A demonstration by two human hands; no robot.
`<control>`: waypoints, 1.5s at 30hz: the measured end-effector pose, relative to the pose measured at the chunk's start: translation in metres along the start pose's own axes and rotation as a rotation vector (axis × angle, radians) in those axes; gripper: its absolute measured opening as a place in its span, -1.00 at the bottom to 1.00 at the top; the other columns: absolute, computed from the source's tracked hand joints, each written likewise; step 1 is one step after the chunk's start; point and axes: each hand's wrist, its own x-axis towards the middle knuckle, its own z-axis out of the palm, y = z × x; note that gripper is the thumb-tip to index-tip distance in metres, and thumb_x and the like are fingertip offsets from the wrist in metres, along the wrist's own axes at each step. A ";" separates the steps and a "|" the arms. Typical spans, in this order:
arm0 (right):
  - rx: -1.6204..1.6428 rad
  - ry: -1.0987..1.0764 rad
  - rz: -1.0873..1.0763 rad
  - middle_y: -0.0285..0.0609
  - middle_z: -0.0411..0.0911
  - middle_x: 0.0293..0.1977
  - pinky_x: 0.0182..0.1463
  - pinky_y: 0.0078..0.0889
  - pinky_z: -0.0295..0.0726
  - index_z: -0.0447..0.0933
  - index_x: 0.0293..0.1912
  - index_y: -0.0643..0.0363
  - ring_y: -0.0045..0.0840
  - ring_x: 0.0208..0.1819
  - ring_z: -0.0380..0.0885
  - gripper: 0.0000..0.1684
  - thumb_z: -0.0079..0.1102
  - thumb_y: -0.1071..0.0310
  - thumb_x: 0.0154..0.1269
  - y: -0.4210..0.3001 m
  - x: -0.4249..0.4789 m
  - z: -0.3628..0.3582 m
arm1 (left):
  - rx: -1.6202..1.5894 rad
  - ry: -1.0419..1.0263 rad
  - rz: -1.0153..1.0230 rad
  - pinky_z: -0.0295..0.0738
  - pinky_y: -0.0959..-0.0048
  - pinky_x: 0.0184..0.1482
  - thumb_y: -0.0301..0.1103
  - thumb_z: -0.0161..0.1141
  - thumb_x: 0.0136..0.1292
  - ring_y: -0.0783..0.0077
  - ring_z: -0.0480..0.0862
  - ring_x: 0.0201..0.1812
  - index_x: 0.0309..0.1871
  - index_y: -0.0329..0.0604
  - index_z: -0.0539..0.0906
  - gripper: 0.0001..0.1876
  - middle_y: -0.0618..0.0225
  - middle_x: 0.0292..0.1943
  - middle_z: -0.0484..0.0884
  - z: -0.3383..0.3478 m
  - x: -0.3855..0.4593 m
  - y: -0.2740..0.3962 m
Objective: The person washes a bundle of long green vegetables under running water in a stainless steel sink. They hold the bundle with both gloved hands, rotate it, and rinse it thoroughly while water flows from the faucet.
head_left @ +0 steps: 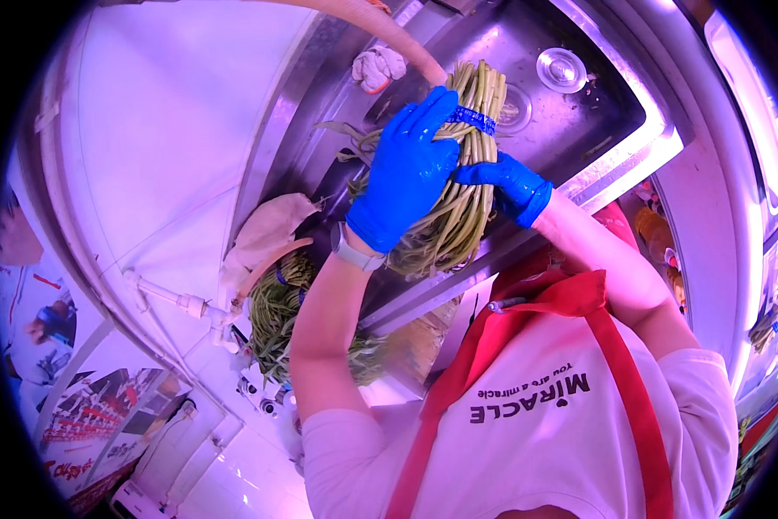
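Note:
A bundle of long green vegetable stems point(483, 152) is held above a steel sink point(590, 136), cut ends towards the far side. A blue printed tape point(470, 119) binds it near those ends. My left hand point(408, 168), in a wet blue glove, lies along the bundle's left side with its fingers reaching to the tape. From the right, my right hand point(509, 185), gloved alike, grips the stems with the thumb across the front; its other fingers are hidden behind. A tan hose point(389, 32) comes down to my left fingertips; whether they touch it I cannot tell.
A round metal strainer point(561, 70) sits beyond the bundle. A crumpled white cloth glove point(377, 68) rests at the upper left. Below left are a pale cloth point(272, 227), more bound greens point(282, 308) and white pipes point(197, 305). The sink's raised rim point(622, 162) runs along the right.

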 end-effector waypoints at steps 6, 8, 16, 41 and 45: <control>0.004 0.009 -0.002 -0.20 0.45 -0.14 0.01 -0.40 0.41 0.28 0.03 0.18 -0.47 -0.11 0.46 -0.48 0.15 0.47 0.02 -0.002 -0.004 0.005 | 0.233 -0.036 0.064 0.23 0.20 0.09 -0.45 0.18 -0.09 0.10 0.38 0.07 -0.36 -0.27 0.59 -0.82 0.08 0.13 0.31 0.004 -0.005 -0.001; -0.025 0.016 -0.008 -0.20 0.45 -0.13 0.02 -0.40 0.40 0.28 0.04 0.17 -0.47 -0.11 0.45 -0.48 0.15 0.48 0.03 -0.002 -0.004 0.004 | 0.178 -0.030 0.066 0.22 0.19 0.09 -0.43 0.17 -0.08 0.10 0.37 0.08 -0.36 -0.25 0.59 -0.83 0.11 0.15 0.30 0.005 -0.004 -0.001; -0.082 -0.026 -0.027 -0.18 0.44 -0.11 0.05 -0.40 0.39 0.26 0.05 0.20 -0.46 -0.08 0.44 -0.47 0.13 0.43 0.03 0.006 -0.002 -0.009 | 0.176 -0.012 0.113 0.21 0.21 0.09 -0.47 0.13 -0.10 0.15 0.35 0.11 -0.45 -0.21 0.57 -0.90 0.20 0.15 0.31 0.008 0.003 0.003; 0.010 0.106 0.002 -0.13 0.46 -0.13 -0.01 -0.34 0.46 0.28 0.04 0.24 -0.41 -0.12 0.49 -0.48 0.13 0.43 0.03 0.011 -0.012 -0.002 | 0.256 0.051 -0.243 0.40 0.44 -0.07 -0.39 0.13 0.07 0.22 0.52 -0.10 -0.03 -0.22 0.47 -0.65 0.11 -0.11 0.51 -0.004 0.007 -0.085; 0.164 0.179 0.063 -0.13 0.47 -0.14 -0.03 -0.32 0.46 0.30 0.03 0.20 -0.40 -0.14 0.49 -0.46 0.20 0.40 0.00 0.008 -0.011 -0.002 | 0.166 0.075 -0.256 0.38 0.36 -0.03 -0.40 0.12 0.06 0.17 0.48 -0.04 0.03 -0.18 0.42 -0.60 0.12 -0.01 0.44 -0.004 -0.002 -0.068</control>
